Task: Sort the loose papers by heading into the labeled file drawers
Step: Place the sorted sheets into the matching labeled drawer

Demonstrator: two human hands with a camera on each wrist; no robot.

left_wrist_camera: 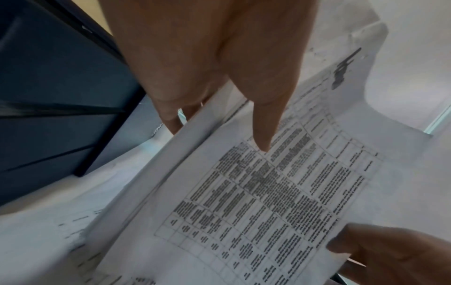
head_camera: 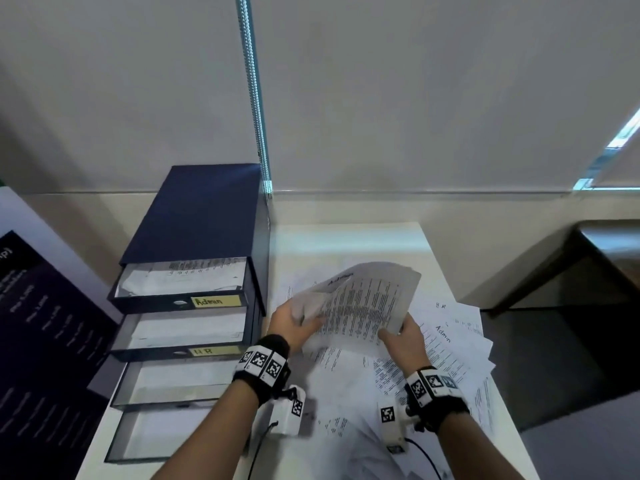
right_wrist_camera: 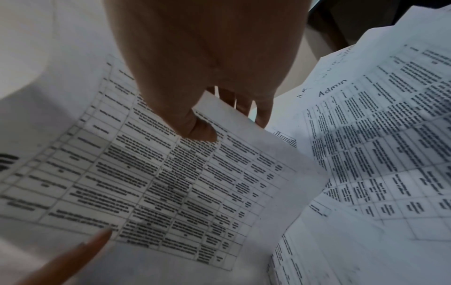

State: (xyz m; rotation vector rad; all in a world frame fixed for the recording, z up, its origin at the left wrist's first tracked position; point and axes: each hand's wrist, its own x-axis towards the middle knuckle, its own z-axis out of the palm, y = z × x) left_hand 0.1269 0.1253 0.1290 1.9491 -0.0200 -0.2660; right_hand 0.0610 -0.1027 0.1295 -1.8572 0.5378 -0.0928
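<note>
Both hands hold a thin bunch of printed sheets (head_camera: 367, 306) headed "Admin", lifted and curled above the pile of loose papers (head_camera: 450, 348). My left hand (head_camera: 304, 322) grips its left edge, with a finger on top (left_wrist_camera: 263, 135) and the others underneath. My right hand (head_camera: 391, 332) pinches the near right corner, thumb (right_wrist_camera: 197, 127) on the print. The dark blue drawer unit (head_camera: 197, 216) stands to the left with its drawers pulled out. Its top drawer (head_camera: 214, 301) is labelled "Admin" and holds papers. The second drawer (head_camera: 207, 350) reads "HR".
Two lower drawers (head_camera: 166, 386) show no label from here. A loose sheet headed "Admin" (right_wrist_camera: 366, 135) lies on the pile at right. A dark side table (head_camera: 588, 271) stands off the white table's right edge, a dark poster (head_camera: 41, 323) at left. A blind chain (head_camera: 254, 98) hangs behind.
</note>
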